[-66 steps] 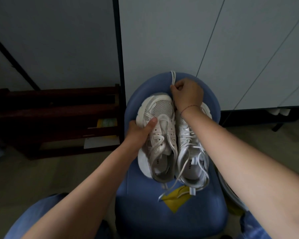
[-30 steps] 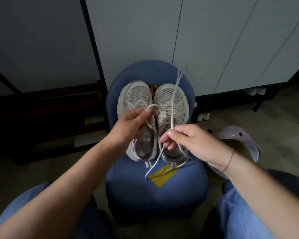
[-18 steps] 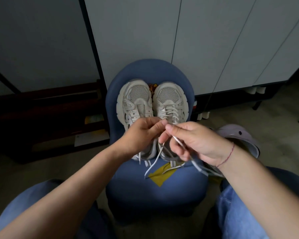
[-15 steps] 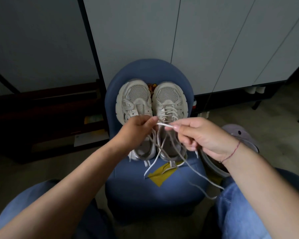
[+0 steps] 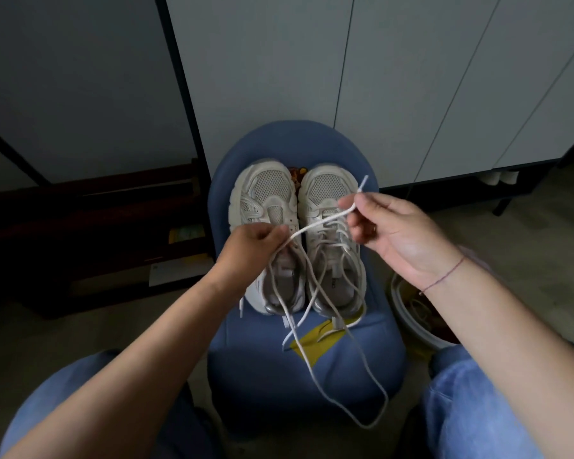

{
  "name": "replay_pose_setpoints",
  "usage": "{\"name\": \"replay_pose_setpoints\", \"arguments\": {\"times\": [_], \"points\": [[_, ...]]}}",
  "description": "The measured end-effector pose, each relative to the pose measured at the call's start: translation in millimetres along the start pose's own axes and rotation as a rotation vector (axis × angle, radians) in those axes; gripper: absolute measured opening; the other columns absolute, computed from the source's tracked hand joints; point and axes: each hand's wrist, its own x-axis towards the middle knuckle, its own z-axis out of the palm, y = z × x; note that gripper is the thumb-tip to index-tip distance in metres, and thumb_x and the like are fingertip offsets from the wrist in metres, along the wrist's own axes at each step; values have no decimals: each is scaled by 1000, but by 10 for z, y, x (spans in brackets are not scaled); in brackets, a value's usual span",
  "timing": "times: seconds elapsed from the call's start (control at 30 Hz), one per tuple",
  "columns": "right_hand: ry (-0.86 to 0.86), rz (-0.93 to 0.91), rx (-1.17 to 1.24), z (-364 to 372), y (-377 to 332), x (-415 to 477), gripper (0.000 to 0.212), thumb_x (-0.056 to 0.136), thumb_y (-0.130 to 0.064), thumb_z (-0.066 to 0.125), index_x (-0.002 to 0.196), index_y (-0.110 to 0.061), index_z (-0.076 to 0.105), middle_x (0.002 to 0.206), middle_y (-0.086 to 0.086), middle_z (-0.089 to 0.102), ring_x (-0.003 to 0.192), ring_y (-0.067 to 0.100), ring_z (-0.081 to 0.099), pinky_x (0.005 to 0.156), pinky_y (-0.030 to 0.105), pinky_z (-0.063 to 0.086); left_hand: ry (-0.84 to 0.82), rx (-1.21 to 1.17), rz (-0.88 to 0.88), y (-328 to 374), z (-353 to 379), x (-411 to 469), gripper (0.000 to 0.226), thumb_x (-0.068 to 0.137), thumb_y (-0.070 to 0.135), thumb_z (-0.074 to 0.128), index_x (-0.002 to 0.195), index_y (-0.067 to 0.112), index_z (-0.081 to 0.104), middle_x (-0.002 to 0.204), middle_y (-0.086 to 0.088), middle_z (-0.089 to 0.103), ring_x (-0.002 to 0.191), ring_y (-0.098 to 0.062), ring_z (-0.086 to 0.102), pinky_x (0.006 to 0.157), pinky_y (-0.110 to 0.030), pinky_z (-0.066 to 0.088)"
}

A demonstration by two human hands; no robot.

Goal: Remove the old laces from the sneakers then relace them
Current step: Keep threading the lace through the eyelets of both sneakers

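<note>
I've got left hand [image 5: 256,240] and right hand [image 5: 395,233] each pinching the loose lace [image 5: 322,221], stretched left-low to right-high over the sneakers [image 5: 325,190] at the blue seat's [image 5: 312,376] back edge, left hand nearer the unlaced sneaker [image 5: 265,190].

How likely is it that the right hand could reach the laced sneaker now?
Probably yes: the right hand hovers above the laced sneaker, nothing between, though it pinches the loose lace that the left hand also holds.
</note>
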Motion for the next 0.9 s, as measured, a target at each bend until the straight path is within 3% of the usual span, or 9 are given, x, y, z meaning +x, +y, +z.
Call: {"name": "replay_pose_setpoints", "arguments": {"times": [0.1, 0.23, 0.37, 0.43, 0.53, 0.6, 0.7, 0.8, 0.9], "points": [[41, -43, -332, 56, -4, 198, 24, 98, -10, 46, 84, -10, 65, 81, 7, 64, 71, 10, 63, 69, 20, 53, 171, -88, 32, -30, -31, 102, 26, 96, 37, 61, 85, 16, 73, 78, 2, 73, 78, -11, 68, 74, -29, 51], [20, -95, -655, 95, 17, 526, 19, 98, -10, 49, 100, -8, 68, 70, -1, 60, 56, 1, 54, 59, 17, 46, 196, -138, -33, 31, -6, 175, 26, 98, 35, 57, 86, 19, 73, 80, 6, 72, 77, -8, 66, 74, -29, 52], [7, -195, -1001, 128, 174, 760, 21, 93, -19, 60, 109, -13, 71, 96, -9, 67, 90, 5, 61, 81, 17, 44, 206, -85, -28, 104, 39, 220, 24, 98, 23, 57, 83, 16, 74, 86, -11, 74, 74, -17, 64, 70, -36, 52], [-9, -207, -1050, 150, 246, 792, 20, 92, -21, 61, 106, -14, 73, 99, -9, 68, 92, 8, 61, 79, 17, 43, 196, -84, -50, 114, 37, 255, 26, 98, 21, 57, 78, 18, 74, 85, -12, 74, 71, -21, 64, 66, -38, 52], [-25, -239, -1119, 174, 284, 836, 20, 93, -24, 60, 105, -16, 74, 103, -1, 72, 97, 13, 63, 86, 26, 47, 175, -122, -87, 97, 19, 330, 31, 99, 19, 56, 73, 21, 72, 85, -9, 75, 80, -27, 68, 75, -42, 57], [-5, -246, -1119, 166, 281, 860, 20, 92, -23, 61, 106, -16, 73, 105, -2, 72, 97, 11, 63, 85, 22, 45, 164, -136, -101, 87, 7, 373, 32, 100, 18, 54, 73, 20, 71, 81, -5, 75, 76, -20, 69, 65, -34, 56], [14, -242, -1131, 142, 294, 891, 15, 90, -20, 64, 99, -16, 74, 95, -3, 72, 77, 3, 58, 73, 18, 42, 95, -230, -166, 100, 31, 374, 30, 101, 16, 51, 79, 17, 70, 82, -1, 74, 45, 0, 57, 41, -13, 39], [-4, -268, -1221, 148, 300, 908, 15, 89, -21, 64, 99, -15, 74, 96, -1, 71, 81, 6, 57, 73, 19, 40, 13, -433, -240, 98, 63, 361, 26, 101, 11, 49, 81, 6, 66, 90, -18, 67, 31, -2, 39, 35, -13, 29], [-32, -283, -1313, 172, 297, 939, 15, 90, -23, 62, 98, -16, 74, 99, 0, 71, 93, 15, 61, 78, 25, 44, -33, -552, -291, 60, 57, 387, 19, 102, 11, 49, 92, 3, 63, 96, -19, 62, 30, -2, 30, 33, -13, 24]]}}
